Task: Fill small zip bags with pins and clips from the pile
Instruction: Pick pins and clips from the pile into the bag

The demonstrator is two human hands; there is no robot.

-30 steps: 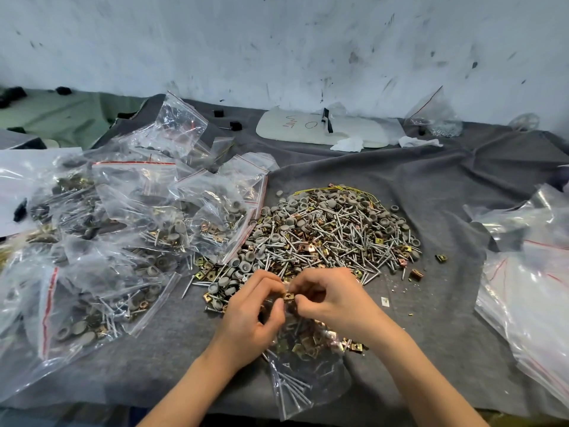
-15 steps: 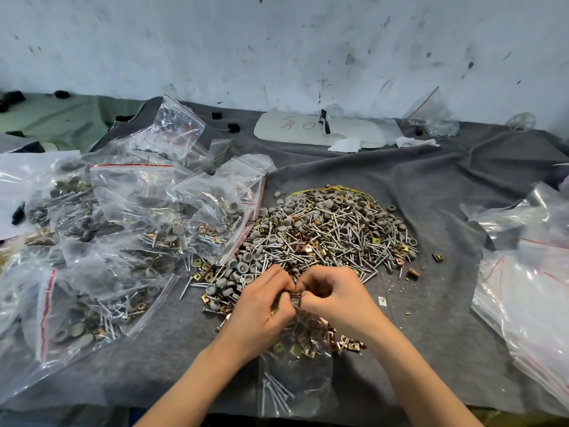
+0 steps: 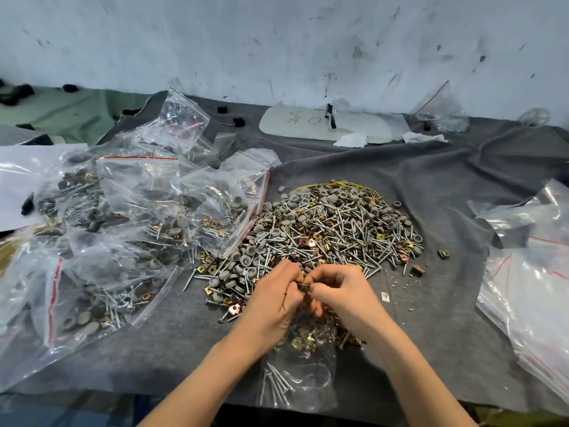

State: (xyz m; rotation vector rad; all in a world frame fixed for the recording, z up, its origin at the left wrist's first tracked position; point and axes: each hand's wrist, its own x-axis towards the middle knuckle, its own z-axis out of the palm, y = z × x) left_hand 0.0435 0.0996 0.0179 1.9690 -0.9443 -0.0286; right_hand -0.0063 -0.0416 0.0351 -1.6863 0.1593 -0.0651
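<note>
we note left hand (image 3: 272,303), right hand (image 3: 341,295), fingers curled, both pinching top of zip bag (image 3: 300,377), at edge of pile (image 3: 332,223) on counter (image 3: 446,334).

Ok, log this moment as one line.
left hand: pinches zip bag mouth | right hand: same | bag contents: pins, clips | pile: beyond hands

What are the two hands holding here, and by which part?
Left hand and right hand both pinch the zip bag at its top opening; any clip between the fingertips cannot be told.
</note>
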